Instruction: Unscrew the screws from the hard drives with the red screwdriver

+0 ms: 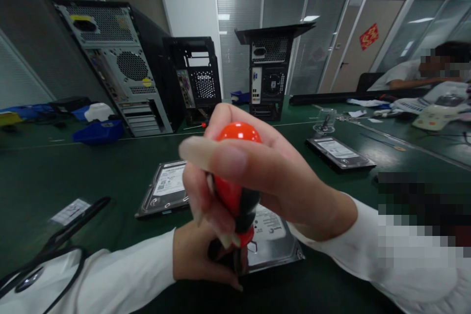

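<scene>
Two hands, one tool, three hard drives. The right hand (235, 171) has its fingers closed around one red-and-black handle (239, 191), thumb across the upper part; the handle stands roughly upright over the left part of the near drive (270, 238). The left hand (206, 252) is low at that drive's left side, below the handle, thumb stretched out along the near edge; the other fingers are partly hidden, so their grip cannot be told.

Two other drives lie flat on the green table (121, 171): the left drive (167, 186), partly behind the right hand, and the right drive (340, 153), well apart from both hands.

Three computer cases at the back: one large case (128, 68) on the left, one open-framed case (195, 76) beside it, one case with a raised panel (268, 76) right of centre. One clear cup (326, 120) behind the right drive. One bagged label (71, 212) at left. One person (415, 71) at far right.
</scene>
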Motion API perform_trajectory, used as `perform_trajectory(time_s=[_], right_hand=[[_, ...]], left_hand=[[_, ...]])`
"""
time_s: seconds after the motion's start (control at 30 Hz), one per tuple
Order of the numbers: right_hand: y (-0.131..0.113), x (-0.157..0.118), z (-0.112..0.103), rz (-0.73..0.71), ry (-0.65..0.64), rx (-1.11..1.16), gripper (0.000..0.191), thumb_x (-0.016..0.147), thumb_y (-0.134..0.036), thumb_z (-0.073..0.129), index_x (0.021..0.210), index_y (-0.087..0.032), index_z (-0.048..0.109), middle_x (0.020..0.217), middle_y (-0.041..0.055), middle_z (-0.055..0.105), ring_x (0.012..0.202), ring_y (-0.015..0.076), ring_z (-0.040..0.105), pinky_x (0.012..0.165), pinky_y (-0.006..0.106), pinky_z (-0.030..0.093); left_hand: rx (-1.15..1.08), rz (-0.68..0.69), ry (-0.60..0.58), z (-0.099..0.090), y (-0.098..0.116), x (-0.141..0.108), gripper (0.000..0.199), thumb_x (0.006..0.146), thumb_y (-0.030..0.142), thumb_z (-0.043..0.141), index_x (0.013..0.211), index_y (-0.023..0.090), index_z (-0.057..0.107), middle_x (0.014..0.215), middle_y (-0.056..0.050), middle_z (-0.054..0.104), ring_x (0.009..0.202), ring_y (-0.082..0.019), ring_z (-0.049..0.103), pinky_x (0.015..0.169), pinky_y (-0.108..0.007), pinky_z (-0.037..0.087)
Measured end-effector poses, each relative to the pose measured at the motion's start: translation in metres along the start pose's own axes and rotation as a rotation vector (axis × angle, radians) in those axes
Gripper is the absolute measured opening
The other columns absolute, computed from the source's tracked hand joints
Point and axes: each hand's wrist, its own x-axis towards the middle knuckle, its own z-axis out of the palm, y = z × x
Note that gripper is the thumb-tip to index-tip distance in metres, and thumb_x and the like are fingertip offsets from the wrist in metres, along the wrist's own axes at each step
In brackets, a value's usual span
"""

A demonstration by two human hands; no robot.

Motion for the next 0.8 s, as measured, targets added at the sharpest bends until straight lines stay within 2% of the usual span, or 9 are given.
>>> perform_trajectory(time_s=[0.1, 0.2, 0.3, 0.37, 0.47, 0.63, 0.8], right_hand=[[0.001, 0.000, -0.001, 0.005, -0.010, 0.002, 0.026, 0.079, -0.042, 0.055, 0.078, -0.020, 0.043, 0.057, -0.0065, 0.049, 0.043, 0.0036, 0.045, 0.041, 0.013, 0.039], [0.003, 0.001, -0.004, -0.047, -0.024, -0.006, 0.019, 0.083, -0.038, 0.050, 0.080, -0.020, 0.049, 0.056, -0.0075, 0.043, 0.044, 0.0018, 0.041, 0.043, 0.012, 0.037], [0.005, 0.003, -0.007, -0.116, -0.077, -0.028, 0.039, 0.091, -0.042, 0.025, 0.083, -0.019, 0.055, 0.057, -0.0048, 0.040, 0.048, 0.0042, 0.039, 0.047, 0.017, 0.039], [0.007, 0.005, -0.009, -0.133, -0.113, -0.036, 0.049, 0.092, -0.043, 0.016, 0.086, -0.018, 0.058, 0.058, -0.0030, 0.041, 0.051, 0.0061, 0.041, 0.050, 0.018, 0.041], [0.009, 0.006, -0.012, -0.148, -0.137, -0.030, 0.040, 0.090, -0.045, 0.028, 0.089, -0.018, 0.058, 0.062, -0.0021, 0.045, 0.054, 0.0065, 0.045, 0.054, 0.018, 0.045], [0.008, 0.002, -0.014, -0.054, -0.072, 0.022, 0.026, 0.091, -0.031, 0.034, 0.082, -0.016, 0.053, 0.072, 0.0002, 0.048, 0.060, 0.0072, 0.048, 0.059, 0.020, 0.045], [0.009, 0.001, -0.013, -0.080, -0.105, 0.057, 0.011, 0.086, -0.027, 0.047, 0.081, -0.018, 0.045, 0.073, -0.0023, 0.053, 0.058, 0.0073, 0.054, 0.056, 0.020, 0.047]], left_hand=[[0.042, 0.037, -0.016, -0.001, 0.000, 0.002, 0.024, 0.071, 0.038, 0.072, 0.082, 0.018, 0.064, 0.076, 0.001, 0.062, 0.065, -0.012, 0.052, 0.057, -0.020, 0.041], [0.042, 0.104, -0.021, -0.001, 0.001, 0.004, 0.022, 0.073, 0.036, 0.071, 0.083, 0.017, 0.064, 0.074, 0.000, 0.062, 0.066, -0.012, 0.051, 0.057, -0.021, 0.040], [0.030, 0.120, 0.025, 0.001, 0.002, 0.005, 0.022, 0.072, 0.035, 0.072, 0.081, 0.017, 0.064, 0.073, 0.000, 0.060, 0.070, -0.014, 0.051, 0.063, -0.022, 0.040], [0.014, 0.115, 0.027, 0.002, 0.002, 0.004, 0.022, 0.072, 0.037, 0.071, 0.080, 0.017, 0.063, 0.073, 0.000, 0.060, 0.071, -0.014, 0.051, 0.067, -0.023, 0.041], [0.018, 0.100, 0.009, 0.001, 0.002, 0.005, 0.021, 0.073, 0.037, 0.070, 0.079, 0.018, 0.063, 0.073, 0.001, 0.060, 0.073, -0.014, 0.052, 0.070, -0.024, 0.042], [0.039, 0.120, -0.009, -0.001, 0.003, 0.006, 0.019, 0.070, 0.030, 0.074, 0.079, 0.018, 0.064, 0.072, 0.001, 0.061, 0.073, -0.014, 0.053, 0.071, -0.024, 0.042], [0.025, 0.095, 0.010, 0.000, 0.002, 0.005, 0.021, 0.070, 0.031, 0.074, 0.081, 0.018, 0.063, 0.073, 0.001, 0.060, 0.068, -0.013, 0.050, 0.061, -0.021, 0.040]])
